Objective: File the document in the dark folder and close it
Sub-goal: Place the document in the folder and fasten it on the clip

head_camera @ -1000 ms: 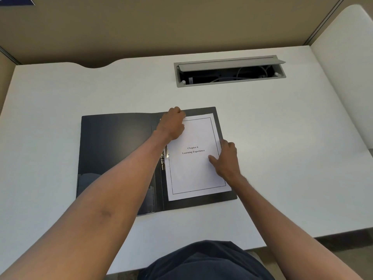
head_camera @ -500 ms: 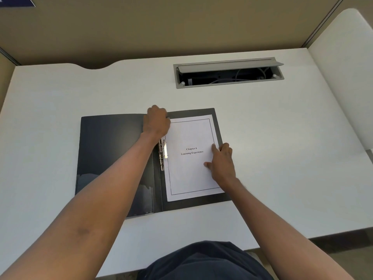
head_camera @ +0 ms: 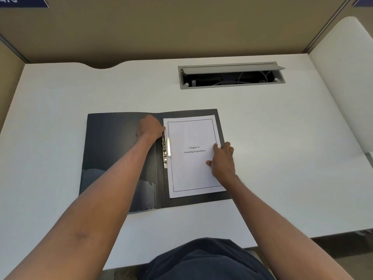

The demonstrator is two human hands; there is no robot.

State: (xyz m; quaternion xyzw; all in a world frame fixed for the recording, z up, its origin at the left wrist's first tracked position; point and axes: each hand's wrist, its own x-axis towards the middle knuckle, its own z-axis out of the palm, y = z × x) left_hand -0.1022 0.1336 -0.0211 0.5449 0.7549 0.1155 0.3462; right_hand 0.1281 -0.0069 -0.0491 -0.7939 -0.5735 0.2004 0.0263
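Head view: the dark folder [head_camera: 121, 154] lay open flat at the centre of the frame on the white desk [head_camera: 60, 98], its spine running from the top of the picture toward the bottom. The document [head_camera: 191, 168], a white title page, lay on the right-hand leaf with its long axis parallel to the spine, its left edge tucked just beside the metal clip [head_camera: 166, 150] fixed along the fold.

The left hand [head_camera: 150, 127] sat curled at the top of the clip, fingers bent in toward the mechanism; whether they actually gripped the lever could not be told, since the knuckles hid the fingertips. The right hand [head_camera: 223, 159] rested flat and spread on the right edge of the page, pinning it to the leaf and holding nothing.

The page seemed seated, so the step in hand looked like locking the clip over its left margin. The relation that counted for closing was the empty left cover, which lay left of the spine and directly under the left forearm. That hand was the nearer one to swing it over to the right, once the right hand came off the sheet.

An open cable tray [head_camera: 232, 75] sat in the upper right, well apart from the folder.
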